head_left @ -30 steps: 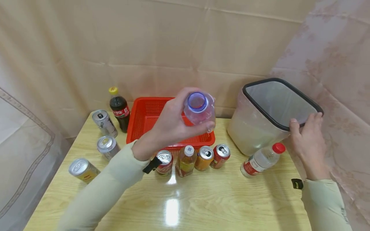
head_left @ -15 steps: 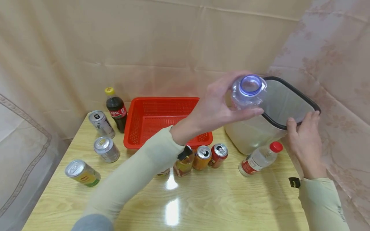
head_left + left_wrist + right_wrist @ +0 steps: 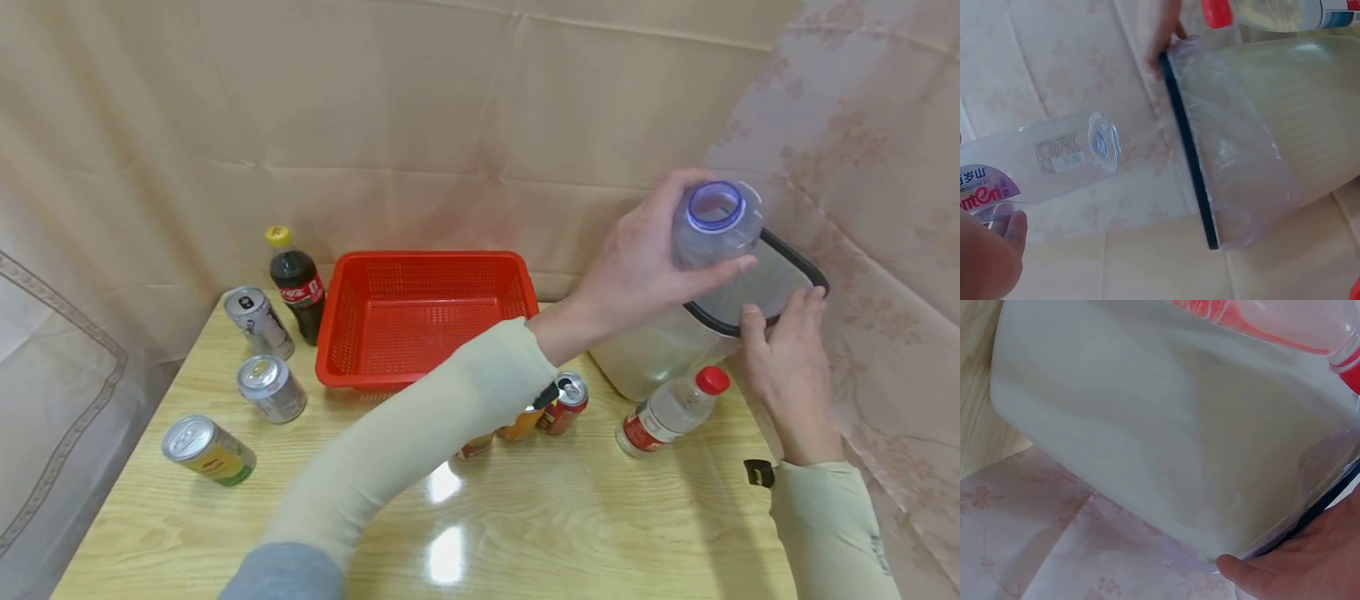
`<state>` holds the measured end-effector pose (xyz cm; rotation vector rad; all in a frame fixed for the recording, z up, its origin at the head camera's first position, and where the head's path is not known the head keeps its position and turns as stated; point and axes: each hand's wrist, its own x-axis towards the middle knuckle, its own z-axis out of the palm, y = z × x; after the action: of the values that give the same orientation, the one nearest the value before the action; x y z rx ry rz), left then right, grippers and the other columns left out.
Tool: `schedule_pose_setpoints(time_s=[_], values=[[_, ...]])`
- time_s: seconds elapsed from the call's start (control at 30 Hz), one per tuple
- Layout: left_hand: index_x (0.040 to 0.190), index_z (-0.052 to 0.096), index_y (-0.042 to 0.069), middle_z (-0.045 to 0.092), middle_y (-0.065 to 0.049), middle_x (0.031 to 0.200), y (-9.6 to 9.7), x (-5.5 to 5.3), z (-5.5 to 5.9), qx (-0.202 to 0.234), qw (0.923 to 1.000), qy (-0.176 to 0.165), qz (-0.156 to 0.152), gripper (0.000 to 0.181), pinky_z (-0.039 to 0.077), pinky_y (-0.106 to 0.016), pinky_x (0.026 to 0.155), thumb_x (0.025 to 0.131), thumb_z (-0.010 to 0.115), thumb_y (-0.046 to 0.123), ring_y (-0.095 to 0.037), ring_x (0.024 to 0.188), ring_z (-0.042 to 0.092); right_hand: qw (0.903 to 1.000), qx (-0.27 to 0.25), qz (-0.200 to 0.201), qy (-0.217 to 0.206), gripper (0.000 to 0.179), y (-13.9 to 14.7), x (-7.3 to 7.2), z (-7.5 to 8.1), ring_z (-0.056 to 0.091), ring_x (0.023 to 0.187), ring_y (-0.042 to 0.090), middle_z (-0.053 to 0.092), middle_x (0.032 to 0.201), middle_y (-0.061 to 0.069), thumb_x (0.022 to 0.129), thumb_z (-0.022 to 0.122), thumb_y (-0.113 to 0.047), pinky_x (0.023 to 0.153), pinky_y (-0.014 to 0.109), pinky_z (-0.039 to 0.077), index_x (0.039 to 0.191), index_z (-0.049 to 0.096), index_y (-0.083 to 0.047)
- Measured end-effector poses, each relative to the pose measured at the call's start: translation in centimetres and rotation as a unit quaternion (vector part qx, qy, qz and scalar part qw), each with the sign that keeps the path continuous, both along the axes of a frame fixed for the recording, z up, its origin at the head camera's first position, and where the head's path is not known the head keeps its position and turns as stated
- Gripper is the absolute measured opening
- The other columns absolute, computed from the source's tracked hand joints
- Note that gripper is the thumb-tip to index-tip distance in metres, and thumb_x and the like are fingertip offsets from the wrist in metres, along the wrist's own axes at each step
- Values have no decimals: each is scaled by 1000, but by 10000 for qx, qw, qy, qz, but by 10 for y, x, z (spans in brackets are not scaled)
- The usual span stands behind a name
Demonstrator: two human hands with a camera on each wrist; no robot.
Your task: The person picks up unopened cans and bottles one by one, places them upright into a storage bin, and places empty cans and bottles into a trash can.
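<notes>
In the head view my left hand (image 3: pixel 637 262) grips a clear plastic water bottle (image 3: pixel 716 242) with an uncapped blue neck ring. The bottle is held above the mouth of a translucent trash bin (image 3: pixel 637 358), neck towards the camera. In the left wrist view the water bottle (image 3: pixel 1063 159) shows its label and base, and the base points at the black rim (image 3: pixel 1188 150), apart from it. My right hand (image 3: pixel 791 367) holds the near right corner of the rim, thumb on the outer wall. Its other fingertips are partly hidden.
A red-capped bottle (image 3: pixel 671 412) stands close in front of the bin. The red basket (image 3: pixel 427 379) is at the back. Cans (image 3: pixel 566 404) are partly under my left sleeve. At left are a cola bottle (image 3: pixel 296 287), a yellow can (image 3: pixel 210 450) and silver cans (image 3: pixel 272 389).
My left hand has carried the water bottle rightward from over the red basket to above the bin. My right hand has stayed on the rim.
</notes>
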<state>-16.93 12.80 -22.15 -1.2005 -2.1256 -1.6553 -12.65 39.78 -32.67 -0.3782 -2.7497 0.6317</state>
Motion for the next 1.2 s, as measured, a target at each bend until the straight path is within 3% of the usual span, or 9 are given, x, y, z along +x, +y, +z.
schedule_pose_setpoints(time_s=[0.2, 0.4, 0.6, 0.73, 0.8, 0.87, 0.97, 1.03, 1.2], values=[[147, 39, 16, 59, 2, 139, 21, -9, -13, -457, 9976, -50, 523, 76, 37, -12, 99, 88, 83, 36, -1, 122, 55, 10000, 31, 42, 63, 83, 0, -1, -4, 0, 153, 52, -14, 167, 29, 106, 26, -45, 120, 68, 13, 158, -2, 12], [149, 38, 21, 61, 9, 139, 34, -19, -30, -1081, 9858, -330, 1239, 81, 26, -32, 114, 87, 80, 52, 0, 124, 55, 9999, 67, 86, 105, 82, -3, -2, -10, 5, 152, 54, -9, 167, 32, 106, 27, -44, 118, 71, 17, 159, 0, 13], [149, 36, 16, 59, 7, 138, 52, -30, -42, -1649, 9811, -444, 907, 79, 32, -22, 114, 90, 79, 47, 2, 122, 57, 10000, 22, 7, 72, 82, -5, -5, -11, 11, 149, 58, -8, 167, 31, 105, 27, -45, 113, 74, 22, 160, 1, 11], [149, 36, 16, 61, 9, 129, 67, -33, -47, -2087, 9720, -356, 1016, 79, 35, -16, 108, 90, 78, 49, 2, 116, 59, 9999, 55, -16, 91, 83, -4, -6, -8, 15, 147, 60, -8, 167, 31, 105, 27, -46, 110, 76, 25, 160, 1, 11], [149, 38, 17, 63, 10, 123, 73, -33, -49, -2319, 9647, -334, 1202, 82, 40, -15, 102, 88, 78, 53, 1, 111, 61, 9999, 71, -22, 74, 84, -4, -7, -7, 16, 147, 61, -8, 167, 31, 105, 27, -47, 109, 77, 26, 160, 0, 11], [150, 38, 21, 62, 13, 122, 76, -33, -50, -2744, 9487, -277, 1547, 88, 37, -21, 109, 84, 76, 64, 0, 110, 61, 10000, 61, -23, -4, 85, -3, -6, -6, 15, 147, 61, -11, 167, 30, 105, 27, -48, 109, 77, 24, 160, -2, 11], [156, 35, 28, 58, 16, 133, 75, -31, -50, -3382, 9199, -125, 1982, 102, 21, -43, 123, 76, 71, 80, -1, 121, 57, 10000, 17, -18, -62, 85, -1, -5, -4, 14, 146, 63, -13, 167, 29, 105, 27, -48, 111, 76, 22, 160, -4, 10], [159, 32, 29, 53, 15, 143, 69, -30, -48, -3623, 9076, 21, 2123, 108, 11, -53, 124, 74, 68, 84, -2, 133, 50, 10000, 18, -14, -61, 84, -1, -4, -3, 15, 145, 63, -13, 168, 28, 105, 28, -47, 112, 76, 22, 160, -3, 9], [162, 29, 15, 39, 3, 161, 44, -28, -41, -3048, 9387, 122, 1608, 100, 20, -39, 125, 88, 71, 66, -9, 148, 33, 9999, 44, 3, -138, 85, 2, 0, 0, 9, 149, 59, -15, 167, 27, 106, 26, -48, 116, 72, 18, 159, -4, 11]])
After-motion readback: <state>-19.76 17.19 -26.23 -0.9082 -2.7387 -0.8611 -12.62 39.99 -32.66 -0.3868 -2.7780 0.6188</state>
